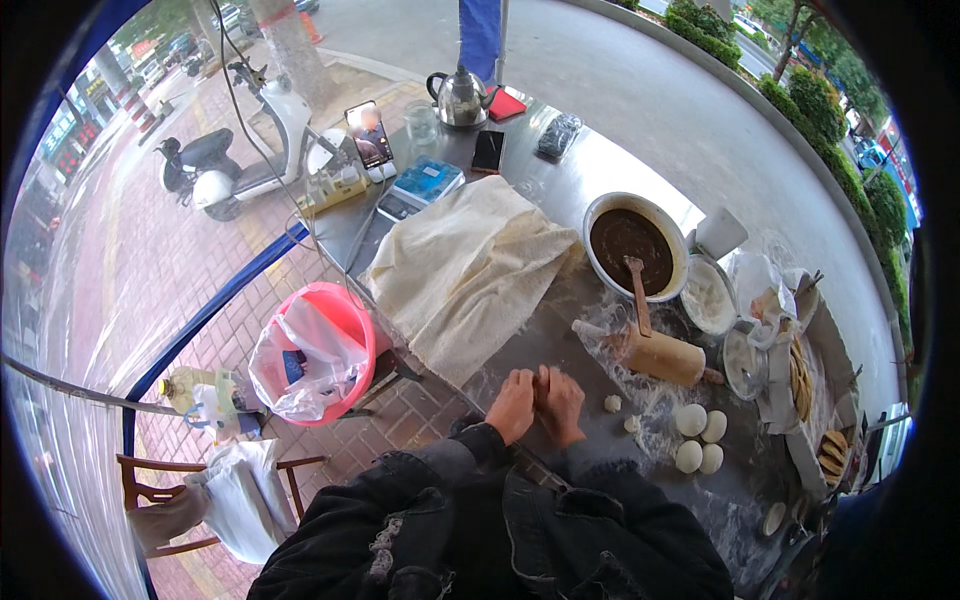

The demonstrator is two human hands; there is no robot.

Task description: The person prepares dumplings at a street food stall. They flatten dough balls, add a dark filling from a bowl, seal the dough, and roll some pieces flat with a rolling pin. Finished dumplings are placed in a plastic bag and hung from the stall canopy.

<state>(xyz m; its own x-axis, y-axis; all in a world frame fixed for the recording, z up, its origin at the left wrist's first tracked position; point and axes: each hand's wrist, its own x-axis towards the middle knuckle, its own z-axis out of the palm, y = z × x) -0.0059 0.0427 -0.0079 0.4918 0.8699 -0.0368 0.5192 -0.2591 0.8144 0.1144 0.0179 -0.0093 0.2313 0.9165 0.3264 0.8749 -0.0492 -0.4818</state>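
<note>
While I watch from afar, the left hand (512, 406) and right hand (561, 402) curl together, left of the wooden rolling pin (660, 356); whether they pinch anything, I can't tell. Four dough balls (690, 420) sit on its near side amid flour (654, 408), presumably against sticking.

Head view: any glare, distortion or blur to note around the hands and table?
In the head view, pale glare washes the far part of the metal table; also in the head view, edges bow outward and corners go black, while the left hand and right hand look fairly sharp.
</note>
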